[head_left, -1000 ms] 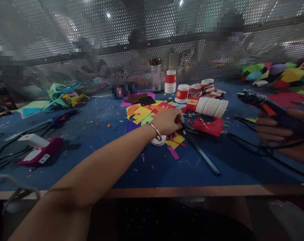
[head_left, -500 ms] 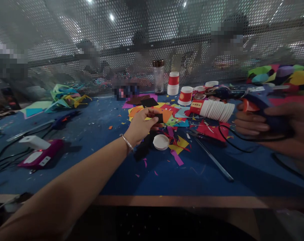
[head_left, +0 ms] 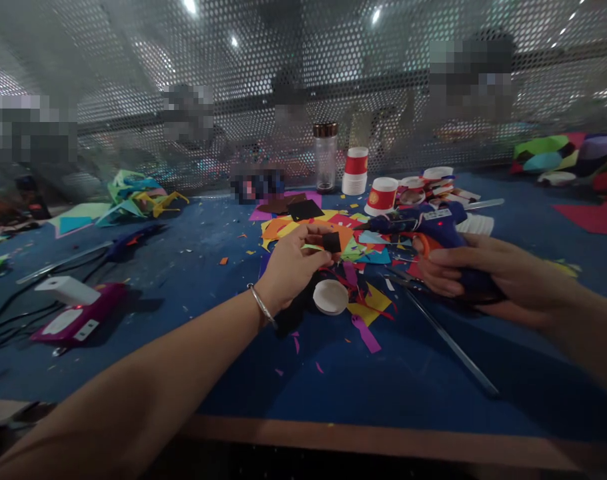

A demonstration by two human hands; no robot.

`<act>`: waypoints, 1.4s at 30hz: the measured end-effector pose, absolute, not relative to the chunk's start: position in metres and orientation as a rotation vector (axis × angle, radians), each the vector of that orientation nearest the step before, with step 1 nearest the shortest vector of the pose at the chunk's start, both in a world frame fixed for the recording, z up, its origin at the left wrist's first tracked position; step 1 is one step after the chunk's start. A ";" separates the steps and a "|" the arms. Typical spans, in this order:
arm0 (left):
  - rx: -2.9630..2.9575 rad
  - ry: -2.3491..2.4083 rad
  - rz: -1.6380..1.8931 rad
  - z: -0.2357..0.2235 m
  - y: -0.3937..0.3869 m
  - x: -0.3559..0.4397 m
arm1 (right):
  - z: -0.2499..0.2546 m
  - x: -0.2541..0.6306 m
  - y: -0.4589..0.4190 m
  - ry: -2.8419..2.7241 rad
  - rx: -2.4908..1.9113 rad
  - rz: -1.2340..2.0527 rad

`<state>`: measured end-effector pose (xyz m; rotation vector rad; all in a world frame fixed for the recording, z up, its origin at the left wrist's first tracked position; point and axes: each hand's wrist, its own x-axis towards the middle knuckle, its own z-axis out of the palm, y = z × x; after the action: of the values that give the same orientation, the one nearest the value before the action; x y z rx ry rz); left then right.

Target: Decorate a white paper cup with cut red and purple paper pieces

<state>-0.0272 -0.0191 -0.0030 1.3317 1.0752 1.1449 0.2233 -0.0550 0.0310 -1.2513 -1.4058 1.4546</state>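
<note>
Between the thumb and fingers of my left hand [head_left: 296, 263] is a small black piece of paper [head_left: 332, 243]. My right hand [head_left: 476, 270] is wrapped round the handle of a blue hot glue gun [head_left: 428, 220] with an orange trigger. Its dark nozzle points left, just right of the black piece. Under my hands lie coloured paper sheets and scraps [head_left: 283, 229]. A white round paper lid or cup base [head_left: 330, 297] sits below the black piece. Scissors [head_left: 408, 279] lie partly hidden under my right hand, beside a clear glue stick [head_left: 453, 343].
Red-and-white paper cups [head_left: 382, 196] and a clear bottle [head_left: 325, 160] stand at the back, before a perforated metal screen [head_left: 223, 87]. At left are a magenta power strip [head_left: 91, 313], a second glue gun [head_left: 133, 243] and folded paper [head_left: 128, 193]. Cables run along the left.
My right hand has brought the glue gun leftward, its nozzle now close to the black paper. The whole view has shifted slightly. My left hand keeps its pinch on the paper.
</note>
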 end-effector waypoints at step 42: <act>1.290 0.973 1.100 -0.002 -0.028 -0.020 | 0.018 0.227 -0.053 -2.129 -1.448 0.370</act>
<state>-0.0197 -0.0276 -0.0023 1.2896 0.9727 1.0997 0.2269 -0.0531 0.0182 -1.4475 -2.1291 0.3697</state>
